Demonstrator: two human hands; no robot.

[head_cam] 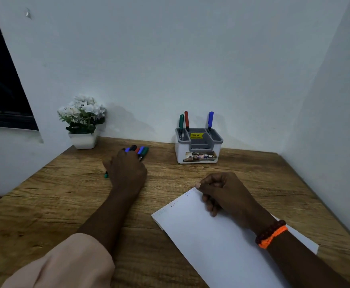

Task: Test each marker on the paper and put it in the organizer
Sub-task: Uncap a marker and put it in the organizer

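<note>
Wooden brown surface point(66, 196) carried white paper sheet point(221, 246); right hand point(224, 192) lay on it, fingers curled, empty. White-grey plastic organizer point(199, 150) held three markers. Left hand point(126, 169) reached loose coloured markers point(141, 151); its grip could not be told.

Bare surface point(165, 175) lies open between my left hand point(126, 169) and the organizer point(199, 151). The organizer's middle bay stands free; markers point(184, 123) fill its left bay, one marker point(210, 121) its right. Walls close behind and right; flowerpot point(83, 140) blocks the far-left corner.
</note>
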